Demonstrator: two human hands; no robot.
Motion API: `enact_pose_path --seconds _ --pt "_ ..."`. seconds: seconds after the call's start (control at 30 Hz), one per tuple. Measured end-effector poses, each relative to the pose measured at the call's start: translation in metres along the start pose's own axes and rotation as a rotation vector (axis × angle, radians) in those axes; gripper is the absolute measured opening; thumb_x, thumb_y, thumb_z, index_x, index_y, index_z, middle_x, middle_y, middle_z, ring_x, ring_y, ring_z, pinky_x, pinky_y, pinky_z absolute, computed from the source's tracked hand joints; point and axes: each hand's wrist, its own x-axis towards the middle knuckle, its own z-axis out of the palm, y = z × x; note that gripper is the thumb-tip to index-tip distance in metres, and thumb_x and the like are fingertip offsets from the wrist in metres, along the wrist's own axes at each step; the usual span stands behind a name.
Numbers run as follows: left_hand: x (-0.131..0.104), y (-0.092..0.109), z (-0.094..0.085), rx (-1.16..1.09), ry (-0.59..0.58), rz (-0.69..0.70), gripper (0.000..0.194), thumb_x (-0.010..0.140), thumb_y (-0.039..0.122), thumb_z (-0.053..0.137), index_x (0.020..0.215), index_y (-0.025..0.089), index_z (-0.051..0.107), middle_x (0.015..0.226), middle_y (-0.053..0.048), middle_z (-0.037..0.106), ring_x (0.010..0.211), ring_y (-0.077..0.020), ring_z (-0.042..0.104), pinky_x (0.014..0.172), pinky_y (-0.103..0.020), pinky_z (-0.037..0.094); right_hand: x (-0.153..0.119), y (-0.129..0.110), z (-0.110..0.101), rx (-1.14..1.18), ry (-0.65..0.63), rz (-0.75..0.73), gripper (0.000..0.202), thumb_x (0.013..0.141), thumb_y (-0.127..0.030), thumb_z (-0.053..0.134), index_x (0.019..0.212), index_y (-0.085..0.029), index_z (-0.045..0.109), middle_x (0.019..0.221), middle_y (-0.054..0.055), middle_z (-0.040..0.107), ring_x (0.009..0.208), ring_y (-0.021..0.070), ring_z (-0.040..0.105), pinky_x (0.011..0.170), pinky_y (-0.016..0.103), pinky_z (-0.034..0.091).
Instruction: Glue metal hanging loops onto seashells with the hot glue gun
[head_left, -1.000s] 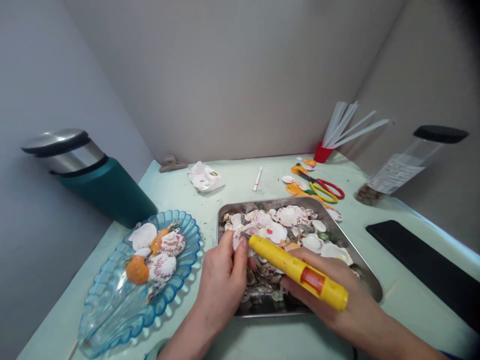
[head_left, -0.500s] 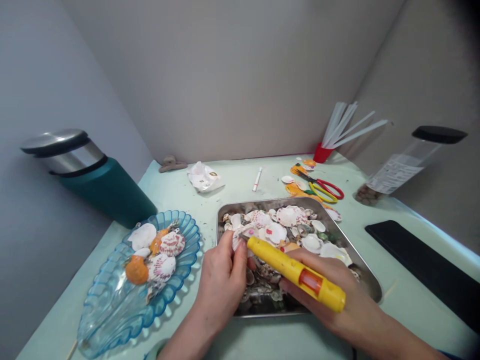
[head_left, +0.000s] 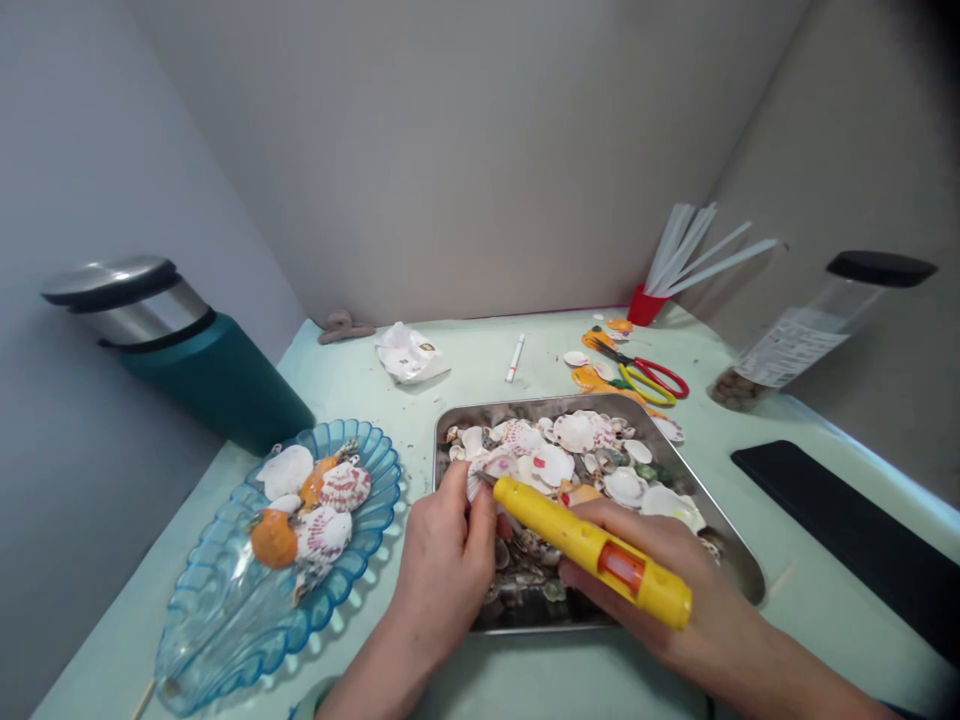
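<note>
My left hand [head_left: 446, 555] is closed, pinching a ridged whitish scallop shell [head_left: 474, 482] between thumb and fingers. In my right hand [head_left: 660, 570] is a yellow hot glue pen [head_left: 577, 535] with an orange-red part inside its side window. The dark pointed tip meets or nearly meets the shell; I cannot tell whether it touches. Both hands are over the near part of a metal tray [head_left: 750, 580] full of shells [head_left: 577, 432]. To the left, a blue scalloped dish [head_left: 217, 610] holds several white, orange and red-patterned shells [head_left: 322, 535].
A teal bottle [head_left: 217, 380] stands at left. Behind the tray lie a crumpled wrapper [head_left: 409, 355], a white marker [head_left: 515, 358], orange shells [head_left: 592, 378] and scissors [head_left: 649, 380]. Rightward are a red cup [head_left: 645, 306] of white sticks, a clear jar [head_left: 795, 345] and a black slab [head_left: 840, 540].
Hardly anything differs. The shell in my left hand has tilted or shifted very slightly, with the pen tip still at it.
</note>
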Motion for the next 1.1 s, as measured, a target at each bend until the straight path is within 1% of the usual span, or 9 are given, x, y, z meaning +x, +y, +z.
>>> enact_pose_path --seconds 0.27,0.47,0.7,0.83,1.1 --pt "-0.0003 -0.0006 0.0001 0.010 0.008 0.006 0.013 0.090 0.022 0.039 0.078 0.022 0.046 0.059 0.004 0.061 0.053 -0.0147 0.058 0.054 -0.023 0.036 0.0027 -0.0017 0.0000 -0.023 -0.014 0.001 0.009 0.090 -0.025 0.054 0.099 -0.024 0.056 0.086 -0.001 0.067 0.071 0.0148 0.061 0.064 0.025 0.044" --pt "-0.0006 0.0007 -0.0002 0.027 0.013 0.012 0.014 0.089 0.022 0.039 0.078 0.022 0.047 0.059 0.004 0.061 0.053 -0.0148 0.058 0.053 -0.023 0.036 0.0024 -0.0031 -0.0011 -0.035 -0.022 0.003 0.008 0.091 -0.028 0.052 0.096 -0.023 0.056 0.080 0.000 0.066 0.066 0.0156 0.059 0.060 0.026 0.043" --pt "0.0000 0.0004 0.0000 0.025 0.024 0.024 0.016 0.090 0.022 0.038 0.077 0.022 0.046 0.058 0.003 0.061 0.052 -0.0146 0.057 0.052 -0.023 0.035 0.0008 -0.0022 -0.0007 -0.026 -0.028 0.011 0.008 0.091 -0.027 0.052 0.097 -0.024 0.056 0.083 0.000 0.066 0.069 0.0156 0.060 0.062 0.026 0.043" --pt "-0.0003 0.0009 -0.0003 0.031 0.023 0.020 0.014 0.089 0.022 0.038 0.079 0.022 0.047 0.060 0.003 0.062 0.054 -0.0149 0.058 0.053 -0.023 0.035 0.0009 -0.0016 0.0002 -0.028 -0.009 -0.002 0.009 0.090 -0.026 0.053 0.099 -0.025 0.056 0.083 -0.002 0.066 0.069 0.0146 0.060 0.063 0.025 0.043" --pt "-0.0012 -0.0006 -0.0003 0.023 0.004 0.009 0.016 0.091 0.024 0.039 0.077 0.022 0.045 0.057 0.004 0.060 0.052 -0.0145 0.057 0.053 -0.023 0.035 0.0019 -0.0025 0.0007 -0.016 0.046 -0.022 0.010 0.090 -0.025 0.054 0.099 -0.024 0.057 0.083 0.000 0.067 0.068 0.0149 0.061 0.062 0.024 0.045"
